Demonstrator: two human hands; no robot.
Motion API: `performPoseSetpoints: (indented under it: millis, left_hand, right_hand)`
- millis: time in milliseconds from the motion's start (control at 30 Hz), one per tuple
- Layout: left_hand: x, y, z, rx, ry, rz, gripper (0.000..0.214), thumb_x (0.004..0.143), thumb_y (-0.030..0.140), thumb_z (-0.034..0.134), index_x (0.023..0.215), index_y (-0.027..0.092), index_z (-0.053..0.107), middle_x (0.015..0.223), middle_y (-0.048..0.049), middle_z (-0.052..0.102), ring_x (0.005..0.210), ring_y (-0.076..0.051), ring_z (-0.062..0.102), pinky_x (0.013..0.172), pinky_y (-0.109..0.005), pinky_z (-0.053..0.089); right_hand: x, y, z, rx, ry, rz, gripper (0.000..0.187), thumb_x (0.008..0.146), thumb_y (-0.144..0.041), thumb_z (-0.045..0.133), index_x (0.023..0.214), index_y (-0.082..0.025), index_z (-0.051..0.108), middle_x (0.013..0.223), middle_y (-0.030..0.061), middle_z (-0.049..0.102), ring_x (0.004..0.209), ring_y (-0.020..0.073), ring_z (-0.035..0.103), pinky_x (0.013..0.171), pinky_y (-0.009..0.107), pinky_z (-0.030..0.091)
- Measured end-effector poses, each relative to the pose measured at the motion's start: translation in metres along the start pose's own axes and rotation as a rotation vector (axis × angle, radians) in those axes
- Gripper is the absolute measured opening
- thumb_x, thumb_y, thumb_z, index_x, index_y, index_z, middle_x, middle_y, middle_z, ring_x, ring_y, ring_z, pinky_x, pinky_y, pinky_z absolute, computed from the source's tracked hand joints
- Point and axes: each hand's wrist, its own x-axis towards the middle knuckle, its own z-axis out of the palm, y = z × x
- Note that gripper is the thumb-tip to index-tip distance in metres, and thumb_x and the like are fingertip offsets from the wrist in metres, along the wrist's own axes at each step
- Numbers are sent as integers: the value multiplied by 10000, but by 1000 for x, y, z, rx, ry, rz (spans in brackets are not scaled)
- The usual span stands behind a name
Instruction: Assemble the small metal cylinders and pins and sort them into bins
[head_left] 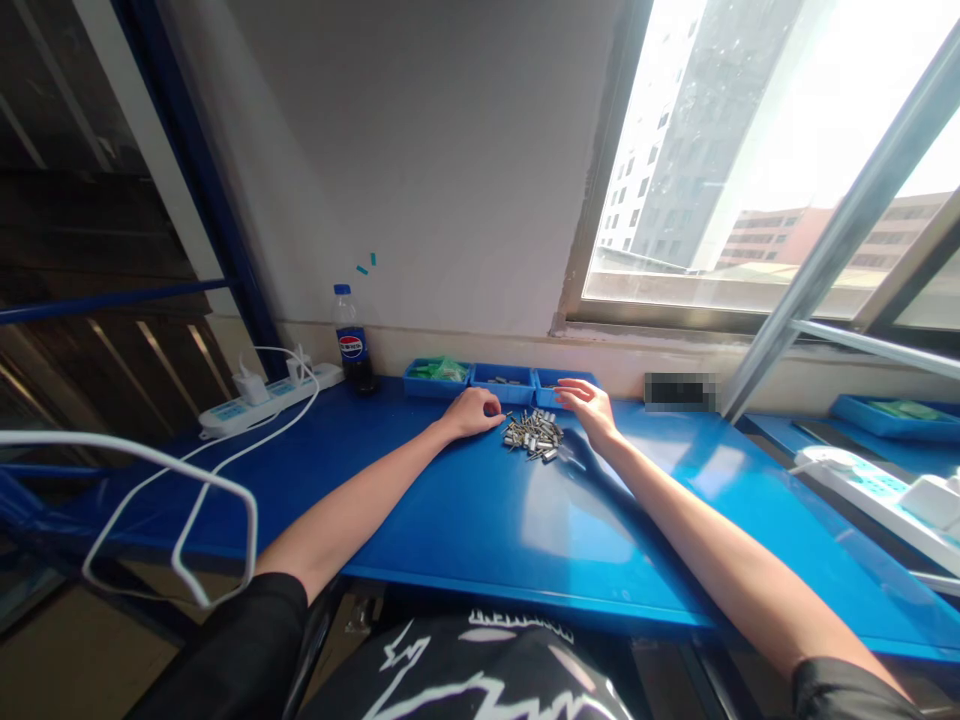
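Note:
A loose pile of small silvery metal parts (534, 434), some cylindrical and some thin like pins, lies on the blue table (450, 520). At the pile's left edge is my left hand (472, 412), its fingers curled in towards the thumb; whatever they may hold is too small to make out. My right hand (590, 405) hovers at the pile's upper right, fingers stretched and apart, with nothing visible in them. Behind it stands the right blue bin (587, 378), partly covered by the fingers. The middle blue bin (504, 395) contains some small metal pieces.
The left blue bin (420, 389) has green packets inside. A cola bottle (351, 345) stands against the wall. White power strips (259, 405) with cables sit at the left and far right. A blurred dark object (681, 391) lies below the window, beside a metal post (772, 340).

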Motion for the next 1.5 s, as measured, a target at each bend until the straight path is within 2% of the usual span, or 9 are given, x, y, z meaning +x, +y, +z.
performPoseSetpoints:
  millis: [300,467,600,733,967,1167,1400,1500]
  left_hand:
    - [1,-2,-4,82,-123,38,143,942,278,604,900,163,678,972,-97,690,903,-217,626,832,-328,504]
    - [1,0,-1,-98,-22,22,124,951,249,560,910,160,637,878,-66,690,798,-185,633,784,-311,524]
    - [5,8,-2,-329,124,16,92,913,264,626,914,174,645,860,-35,725,778,-166,685,777,-293,555]
    - [6,20,-5,-428,217,9,121,863,270,707,926,179,656,887,-32,756,826,-171,723,793,-291,572]
    - [3,32,-4,-384,188,32,101,847,252,727,904,178,688,891,-21,762,820,-159,717,786,-276,549]
    - [2,37,-2,-389,164,67,94,849,256,728,887,173,708,875,-26,765,809,-161,713,793,-279,548]
    - [2,39,-2,-408,171,70,107,856,281,728,882,177,721,883,-32,771,812,-168,720,812,-289,563]
    - [3,38,0,-409,166,60,166,836,298,756,950,181,727,898,-37,776,815,-174,724,809,-296,569]
  right_hand:
    - [-4,2,5,-38,-50,46,381,752,-430,712,1046,-189,749,885,74,789,764,215,729,728,338,583]
    - [-7,-1,7,-46,-80,42,370,755,-418,706,1043,-190,748,832,61,780,714,208,713,722,345,577]
    - [-9,-1,11,-85,-141,-7,352,766,-422,709,1039,-205,756,807,54,779,716,221,712,736,358,577]
    - [-12,-2,17,-109,-217,-25,398,762,-451,738,1080,-211,758,833,50,787,735,218,714,733,343,567]
    - [-23,-10,25,-93,-347,-3,462,765,-480,785,1129,-195,771,838,53,790,713,200,698,623,290,523]
    - [-22,-12,27,-66,-321,30,383,730,-474,823,972,-177,820,809,62,786,712,206,701,666,313,554]
    - [-22,-11,26,-47,-338,38,372,724,-451,827,991,-193,816,843,57,792,740,208,714,713,327,569]
    - [-20,-9,26,-60,-304,30,341,711,-446,824,943,-195,817,836,62,793,753,230,728,763,363,585]
